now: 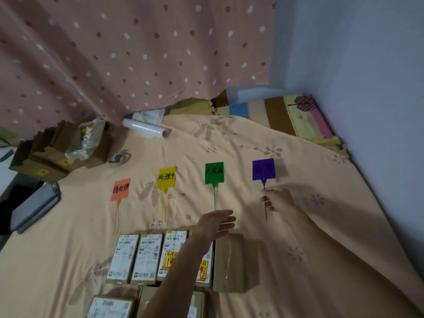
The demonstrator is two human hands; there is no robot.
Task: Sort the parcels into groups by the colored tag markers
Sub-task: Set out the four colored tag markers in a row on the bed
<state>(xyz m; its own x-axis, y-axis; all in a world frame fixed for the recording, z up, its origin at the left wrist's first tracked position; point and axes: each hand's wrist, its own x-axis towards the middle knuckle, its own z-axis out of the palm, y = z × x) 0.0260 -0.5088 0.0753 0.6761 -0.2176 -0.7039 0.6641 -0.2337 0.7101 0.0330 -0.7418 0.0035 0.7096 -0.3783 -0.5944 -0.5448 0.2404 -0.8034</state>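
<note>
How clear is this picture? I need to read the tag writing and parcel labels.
Head view: dim, with a wide-angle bend at the edges. Writing on the orange tag and yellow tag is legible, faint on the green tag, nearly lost on the purple tag. Parcel labels are too small. The left hand is slightly blurred.

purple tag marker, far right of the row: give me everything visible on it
The purple tag marker is a flat, plastic-looking square flag with dark handwriting, too dim to read, and a thin strap running down toward the camera. It lies on the peach floral sheet, rightmost in the row, beside the green tag. The right hand pinches its strap partway down; the tip sticks out below the hand.
</note>
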